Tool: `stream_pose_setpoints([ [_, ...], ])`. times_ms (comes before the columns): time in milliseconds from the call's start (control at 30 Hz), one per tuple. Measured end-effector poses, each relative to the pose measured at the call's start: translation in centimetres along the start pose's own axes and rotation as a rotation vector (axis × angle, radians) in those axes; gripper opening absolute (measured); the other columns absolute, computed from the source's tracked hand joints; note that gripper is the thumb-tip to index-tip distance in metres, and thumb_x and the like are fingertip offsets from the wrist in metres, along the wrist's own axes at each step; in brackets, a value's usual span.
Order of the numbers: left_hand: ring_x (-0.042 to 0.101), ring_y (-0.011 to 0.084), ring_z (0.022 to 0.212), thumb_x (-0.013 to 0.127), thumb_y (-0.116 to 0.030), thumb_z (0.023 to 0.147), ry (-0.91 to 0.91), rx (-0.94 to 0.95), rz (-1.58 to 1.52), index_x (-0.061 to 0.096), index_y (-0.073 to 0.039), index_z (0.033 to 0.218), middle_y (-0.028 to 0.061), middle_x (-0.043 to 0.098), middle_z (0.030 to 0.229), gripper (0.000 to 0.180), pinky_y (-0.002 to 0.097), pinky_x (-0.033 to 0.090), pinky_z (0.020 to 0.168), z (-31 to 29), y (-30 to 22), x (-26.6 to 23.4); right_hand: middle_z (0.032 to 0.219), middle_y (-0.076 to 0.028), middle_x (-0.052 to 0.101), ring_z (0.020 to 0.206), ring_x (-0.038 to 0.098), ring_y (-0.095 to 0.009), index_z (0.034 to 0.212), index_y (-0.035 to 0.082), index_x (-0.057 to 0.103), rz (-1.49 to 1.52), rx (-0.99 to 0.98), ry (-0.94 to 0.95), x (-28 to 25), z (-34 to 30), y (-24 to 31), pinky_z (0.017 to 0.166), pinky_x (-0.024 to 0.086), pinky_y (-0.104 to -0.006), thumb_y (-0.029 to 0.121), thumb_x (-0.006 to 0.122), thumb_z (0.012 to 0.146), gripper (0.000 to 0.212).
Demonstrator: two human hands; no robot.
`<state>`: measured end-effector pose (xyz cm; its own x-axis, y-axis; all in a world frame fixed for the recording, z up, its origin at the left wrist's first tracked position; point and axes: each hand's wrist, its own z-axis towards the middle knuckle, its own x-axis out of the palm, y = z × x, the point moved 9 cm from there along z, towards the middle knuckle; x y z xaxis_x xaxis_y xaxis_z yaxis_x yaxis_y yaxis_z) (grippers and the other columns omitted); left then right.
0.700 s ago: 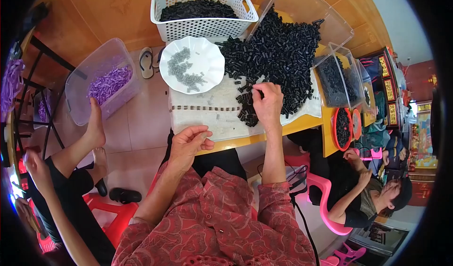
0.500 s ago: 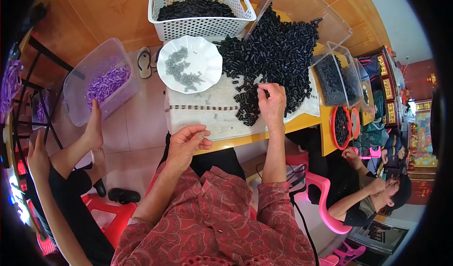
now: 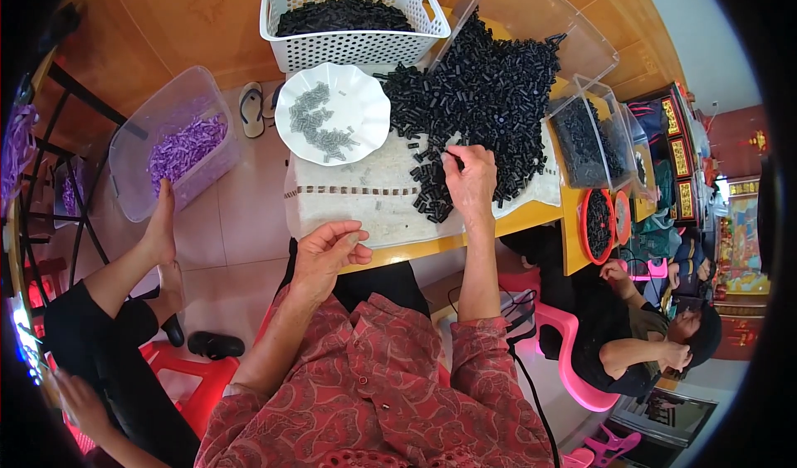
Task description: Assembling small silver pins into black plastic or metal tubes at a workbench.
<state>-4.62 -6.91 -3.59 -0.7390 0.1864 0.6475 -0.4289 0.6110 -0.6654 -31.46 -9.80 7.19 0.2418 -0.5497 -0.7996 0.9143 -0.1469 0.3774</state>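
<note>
My right hand [image 3: 471, 184] reaches to the front left part of a heap of small black tube-shaped pieces [image 3: 490, 78]. Its thumb and fingers are pinched together at the heap; what they hold, if anything, is too small to make out. My left hand [image 3: 325, 256] hovers by the table's front edge, thumb and fingers curled together, and whatever may be between them cannot be told. Left of the heap, a white scalloped plate [image 3: 365, 127] holds small clear-grey pieces [image 3: 311, 119]. Plate and heap rest on a pale cloth [image 3: 332, 215] with a patterned stripe.
Behind the plate stands a white perforated basket [image 3: 349, 50] of black pieces. Clear boxes [image 3: 594, 136] and a red round tray [image 3: 598, 227] are at the right. A clear tub [image 3: 133, 169] with purple pieces sits on the floor. People sit on both sides.
My right hand has shifted slightly left along the heap's edge. My left hand stays nearly still. The person at the left has lowered a hand; the person at the right has moved an arm.
</note>
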Motion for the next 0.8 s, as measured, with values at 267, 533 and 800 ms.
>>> stream_pose_setpoints([
  [267, 0.071, 0.0194, 0.082, 0.061, -0.004, 0.097, 0.013, 0.005, 0.018, 0.062, 0.003, 0.12, 0.0152, 0.069, 0.106, 0.023, 0.0343, 0.062, 0.076, 0.0, -0.1, 0.3, 0.099, -0.009, 0.063, 0.099, 0.055, -0.032, 0.089, 0.01, 0.075, -0.125, 0.102, 0.152, 1.6, 0.5, 0.2, 0.085, 0.046, -0.0439, 0.015, 0.074, 0.08, 0.01],
  [533, 0.07, 0.0198, 0.084, 0.059, -0.004, 0.098, 0.018, 0.01, 0.061, 0.062, 0.0, 0.121, 0.0151, 0.069, 0.108, 0.024, 0.0366, 0.061, 0.078, 0.0, 0.1, 0.1, 0.101, -0.011, 0.062, 0.101, 0.054, -0.034, 0.092, 0.006, 0.071, -0.153, 0.096, 0.146, 1.8, 0.7, 0.9, 0.087, 0.045, -0.0459, 0.01, 0.07, 0.082, 0.011],
  [800, 0.071, 0.0192, 0.082, 0.06, -0.003, 0.097, -0.007, -0.004, 0.025, 0.063, 0.003, 0.118, 0.0144, 0.069, 0.106, 0.022, 0.0341, 0.062, 0.075, -0.3, -0.1, 0.2, 0.085, -0.004, 0.065, 0.069, 0.056, -0.007, 0.099, 0.0, 0.067, 0.705, 0.287, 0.302, 2.0, -5.7, 5.3, 0.059, 0.046, -0.0225, -0.002, 0.067, 0.089, 0.01],
])
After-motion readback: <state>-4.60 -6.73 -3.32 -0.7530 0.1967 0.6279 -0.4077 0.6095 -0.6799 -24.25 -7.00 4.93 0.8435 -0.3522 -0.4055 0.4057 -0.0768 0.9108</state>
